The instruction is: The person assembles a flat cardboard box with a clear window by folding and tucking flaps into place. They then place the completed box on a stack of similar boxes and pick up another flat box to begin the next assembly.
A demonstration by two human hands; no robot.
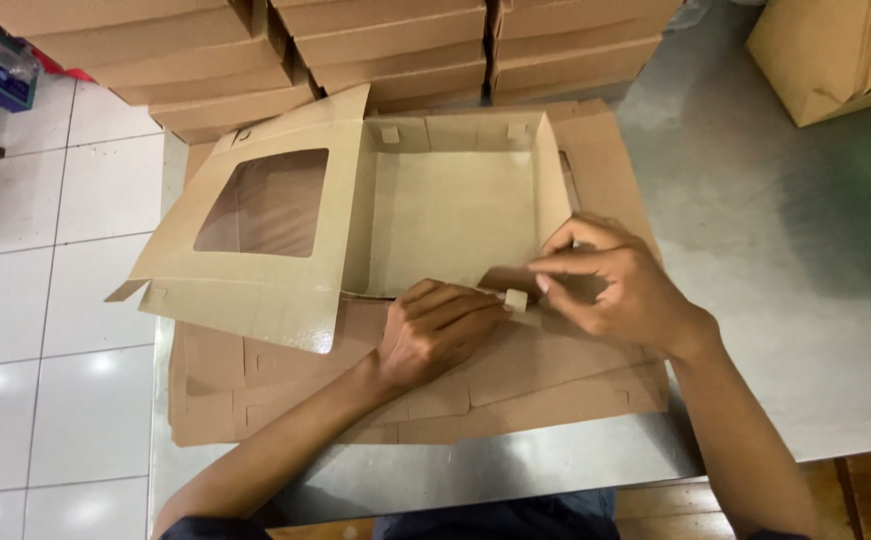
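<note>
Here, mid-frame, both hands pinch the near wall of the cardboard box (455, 215): left hand (435, 330) and right hand (610, 285) grip its tab (516, 299). Light, bendable card; best held at the folds.

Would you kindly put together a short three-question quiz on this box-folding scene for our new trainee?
1. True or false: the lid of the box has a square window.
2. Which wall of the box are the left hand and right hand working on: A) far wall, B) near wall, C) lid side?
3. What lies under the box on the metal table?

Key
1. True.
2. B: both hands pinch the near wall and its small tab.
3. A pile of flat blanks, not yet folded.
</note>
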